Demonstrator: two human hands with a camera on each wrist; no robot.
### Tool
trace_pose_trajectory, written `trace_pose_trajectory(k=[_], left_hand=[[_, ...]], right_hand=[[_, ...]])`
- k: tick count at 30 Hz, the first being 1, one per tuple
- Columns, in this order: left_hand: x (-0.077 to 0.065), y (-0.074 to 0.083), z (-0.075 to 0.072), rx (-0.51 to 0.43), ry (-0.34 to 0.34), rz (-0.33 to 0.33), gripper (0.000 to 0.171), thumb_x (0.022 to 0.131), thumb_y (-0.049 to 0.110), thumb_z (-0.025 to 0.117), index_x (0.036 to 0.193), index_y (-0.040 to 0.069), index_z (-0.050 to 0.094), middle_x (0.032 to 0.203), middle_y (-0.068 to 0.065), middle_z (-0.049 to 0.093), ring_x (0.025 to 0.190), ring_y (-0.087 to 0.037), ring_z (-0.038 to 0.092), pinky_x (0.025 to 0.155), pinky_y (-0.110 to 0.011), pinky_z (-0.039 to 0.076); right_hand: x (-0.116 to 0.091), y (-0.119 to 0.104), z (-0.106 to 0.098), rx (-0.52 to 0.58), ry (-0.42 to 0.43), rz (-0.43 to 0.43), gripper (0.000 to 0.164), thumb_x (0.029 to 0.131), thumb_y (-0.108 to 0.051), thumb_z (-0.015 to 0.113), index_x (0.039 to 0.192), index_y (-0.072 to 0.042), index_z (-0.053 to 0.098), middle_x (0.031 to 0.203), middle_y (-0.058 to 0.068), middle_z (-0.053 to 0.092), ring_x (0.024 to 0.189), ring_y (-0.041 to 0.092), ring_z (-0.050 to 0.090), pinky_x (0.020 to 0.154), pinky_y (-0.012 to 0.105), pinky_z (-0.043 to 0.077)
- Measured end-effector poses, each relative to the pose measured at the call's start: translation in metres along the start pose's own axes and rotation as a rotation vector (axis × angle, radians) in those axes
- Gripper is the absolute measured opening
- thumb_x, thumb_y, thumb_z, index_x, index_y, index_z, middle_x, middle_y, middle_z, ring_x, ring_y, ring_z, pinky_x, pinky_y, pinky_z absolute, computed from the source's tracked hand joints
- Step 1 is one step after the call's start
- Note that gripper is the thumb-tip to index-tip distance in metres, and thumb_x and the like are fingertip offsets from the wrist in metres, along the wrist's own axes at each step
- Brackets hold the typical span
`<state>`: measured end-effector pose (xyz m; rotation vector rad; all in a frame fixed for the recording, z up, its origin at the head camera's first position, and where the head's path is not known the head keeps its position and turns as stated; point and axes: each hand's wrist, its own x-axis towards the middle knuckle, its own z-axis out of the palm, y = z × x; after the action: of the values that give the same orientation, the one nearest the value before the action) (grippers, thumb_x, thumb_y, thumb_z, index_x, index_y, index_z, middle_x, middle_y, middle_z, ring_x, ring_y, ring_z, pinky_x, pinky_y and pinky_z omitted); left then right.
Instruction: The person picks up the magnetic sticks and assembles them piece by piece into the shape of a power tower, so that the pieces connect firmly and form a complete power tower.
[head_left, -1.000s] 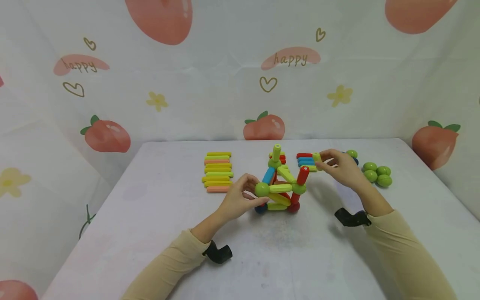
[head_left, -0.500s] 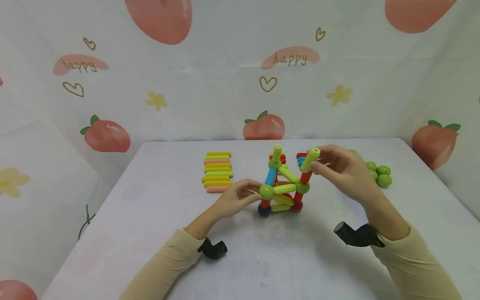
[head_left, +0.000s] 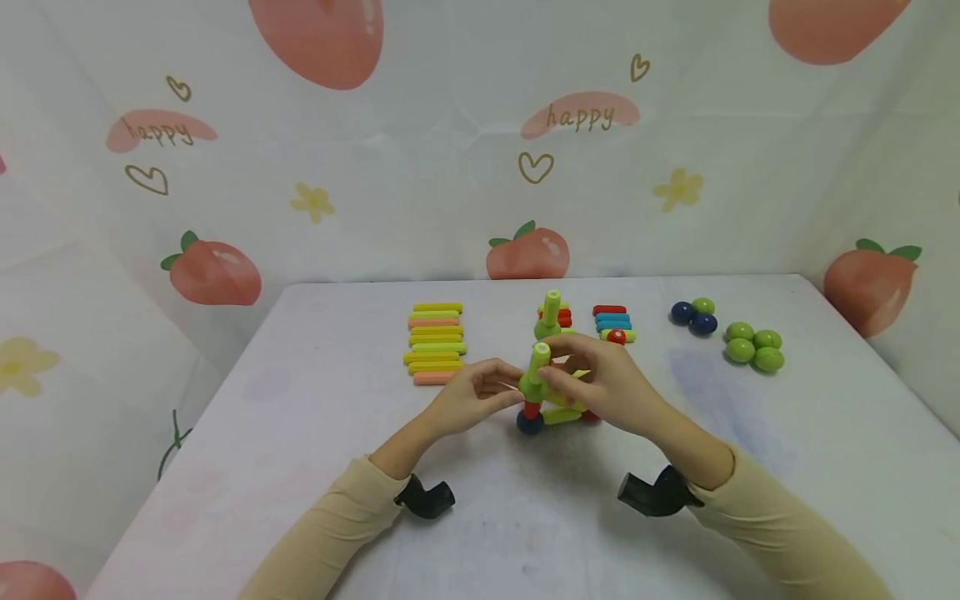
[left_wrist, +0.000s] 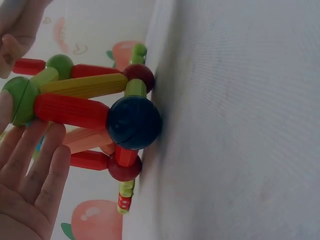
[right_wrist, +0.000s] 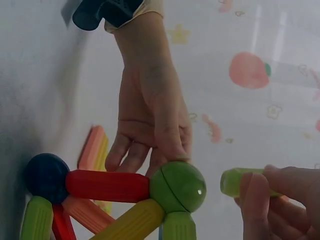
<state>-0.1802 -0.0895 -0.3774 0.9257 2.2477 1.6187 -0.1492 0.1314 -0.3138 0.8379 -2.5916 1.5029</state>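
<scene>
A frame of magnetic sticks and balls stands on the table, with a navy ball (left_wrist: 134,122) at its near lower corner and a red stick (left_wrist: 72,111) rising from it. On that stick sits a green ball (right_wrist: 177,187), which my left hand (head_left: 476,396) holds between thumb and fingers. My right hand (head_left: 611,387) pinches a light green stick (right_wrist: 232,182) above this ball; the right wrist view shows a small gap between them. Another light green stick (head_left: 552,308) points up at the frame's back corner. The right hand hides much of the frame in the head view.
A row of yellow, green and orange sticks (head_left: 437,344) lies left of the frame. Behind it to the right are red and blue sticks (head_left: 612,318). Farther right rest navy balls (head_left: 703,324) and several loose green balls (head_left: 768,360). A printed cloth hangs behind the table.
My right hand has brought the light green stick from the back right, past the upright red stick, to the ball by my left hand. The frame has shifted slightly right.
</scene>
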Motion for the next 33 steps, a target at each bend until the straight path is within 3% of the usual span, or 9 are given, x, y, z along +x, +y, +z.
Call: trace_pose_trajectory(k=[9, 14, 19, 21, 25, 31, 33], left_hand=[[-0.001, -0.001, 0.000, 0.021, -0.006, -0.023, 0.030, 0.090, 0.013, 0.061, 0.117, 0.001, 0.057, 0.116, -0.018, 0.063, 0.101, -0.026, 0.065, 0.086, -0.021, 0.053], [-0.003, -0.002, -0.004, 0.068, -0.002, -0.055, 0.032, 0.091, 0.018, 0.061, 0.119, 0.004, 0.057, 0.117, -0.014, 0.063, 0.102, -0.024, 0.064, 0.087, -0.019, 0.051], [-0.009, -0.005, -0.013, 0.090, -0.006, -0.066, 0.032, 0.092, 0.018, 0.058, 0.121, 0.004, 0.055, 0.118, -0.014, 0.062, 0.104, -0.025, 0.063, 0.088, -0.020, 0.050], [-0.011, -0.005, -0.017, 0.093, -0.010, -0.072, 0.032, 0.094, 0.018, 0.056, 0.123, 0.004, 0.054, 0.118, -0.015, 0.061, 0.104, -0.026, 0.063, 0.088, -0.020, 0.050], [-0.015, -0.005, -0.024, 0.099, -0.016, -0.078, 0.034, 0.095, 0.018, 0.053, 0.126, 0.003, 0.051, 0.118, -0.016, 0.061, 0.104, -0.027, 0.063, 0.089, -0.022, 0.051], [-0.017, -0.006, -0.029, 0.086, -0.020, -0.079, 0.034, 0.095, 0.015, 0.052, 0.127, 0.002, 0.050, 0.120, -0.017, 0.061, 0.104, -0.028, 0.063, 0.090, -0.026, 0.051], [-0.017, -0.006, -0.029, 0.085, -0.020, -0.084, 0.035, 0.095, 0.015, 0.052, 0.128, 0.002, 0.050, 0.120, -0.017, 0.061, 0.105, -0.028, 0.063, 0.091, -0.026, 0.051]], right_hand=[[-0.002, 0.002, 0.001, -0.052, -0.004, 0.024, 0.031, 0.085, -0.013, 0.067, 0.114, -0.003, 0.060, 0.105, 0.013, 0.067, 0.082, 0.019, 0.070, 0.060, 0.021, 0.055], [-0.008, -0.005, -0.016, -0.077, 0.066, -0.079, 0.024, 0.084, -0.004, 0.066, 0.108, -0.003, 0.063, 0.100, 0.011, 0.068, 0.070, 0.013, 0.067, 0.057, 0.023, 0.055], [-0.012, 0.002, -0.042, -0.092, 0.197, -0.158, 0.016, 0.083, 0.003, 0.064, 0.099, 0.000, 0.065, 0.086, 0.006, 0.067, 0.063, 0.007, 0.061, 0.056, 0.019, 0.053], [-0.012, 0.013, -0.056, -0.106, 0.254, -0.121, 0.014, 0.085, 0.000, 0.064, 0.099, 0.000, 0.065, 0.085, -0.003, 0.066, 0.063, 0.003, 0.060, 0.056, 0.016, 0.052], [-0.008, 0.048, -0.085, -0.143, 0.303, 0.057, 0.022, 0.090, -0.016, 0.061, 0.105, 0.000, 0.062, 0.088, -0.016, 0.063, 0.065, -0.002, 0.059, 0.058, 0.014, 0.051], [-0.010, 0.102, -0.115, -0.149, 0.274, 0.314, 0.040, 0.094, -0.031, 0.054, 0.117, 0.003, 0.055, 0.089, -0.017, 0.058, 0.069, -0.007, 0.057, 0.061, 0.013, 0.051], [-0.011, 0.115, -0.121, -0.144, 0.267, 0.376, 0.044, 0.095, -0.031, 0.052, 0.121, 0.004, 0.053, 0.094, -0.012, 0.058, 0.069, -0.010, 0.056, 0.062, 0.011, 0.051]])
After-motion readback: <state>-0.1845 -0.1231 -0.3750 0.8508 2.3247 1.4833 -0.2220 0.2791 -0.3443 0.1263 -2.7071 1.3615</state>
